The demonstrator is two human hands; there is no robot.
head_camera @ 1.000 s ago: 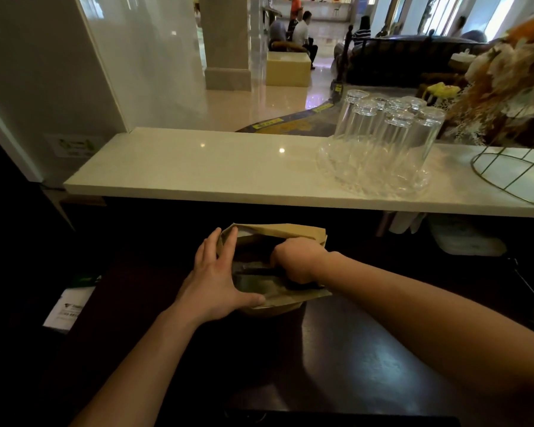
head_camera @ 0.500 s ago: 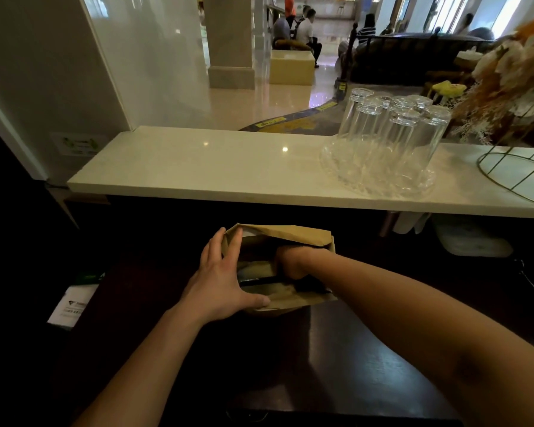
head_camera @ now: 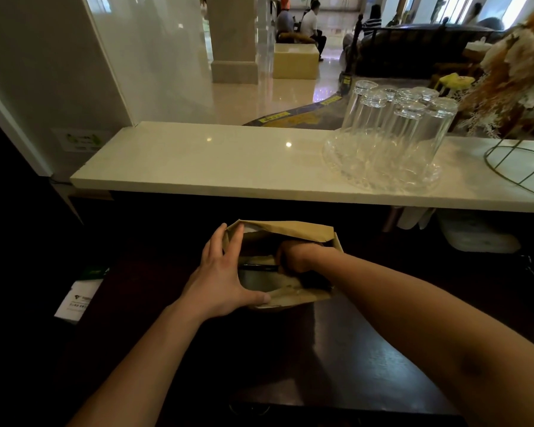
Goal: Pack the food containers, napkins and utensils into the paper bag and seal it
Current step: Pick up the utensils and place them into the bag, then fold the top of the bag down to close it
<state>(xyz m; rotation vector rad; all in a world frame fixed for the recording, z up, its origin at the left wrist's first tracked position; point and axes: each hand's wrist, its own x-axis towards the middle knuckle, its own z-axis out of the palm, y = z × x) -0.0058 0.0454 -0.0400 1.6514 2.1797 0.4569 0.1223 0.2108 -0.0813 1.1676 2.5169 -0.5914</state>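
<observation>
A brown paper bag (head_camera: pixel 290 230) stands open-topped on the dark table, just below the marble counter. My left hand (head_camera: pixel 225 278) clasps the bag's left rim, fingers on the far side and thumb on the near edge, spreading the mouth. My right hand (head_camera: pixel 296 257) reaches down inside the bag from the right, curled into a fist on a thin black utensil (head_camera: pixel 256 266) that points left. Something white (head_camera: pixel 249 229) shows at the bag's back left corner. The rest of the bag's contents are too dark to make out.
A pale marble counter (head_camera: pixel 198 161) runs across behind the bag. On it stand a glass tray of several upturned tumblers (head_camera: pixel 392 140) and a gold wire basket (head_camera: pixel 524 161). A white leaflet (head_camera: pixel 77 300) lies at the table's left; a pale container (head_camera: pixel 475 234) sits under the counter, right.
My right hand has sunk deeper into the bag with the utensil. My left hand has kept its hold on the rim.
</observation>
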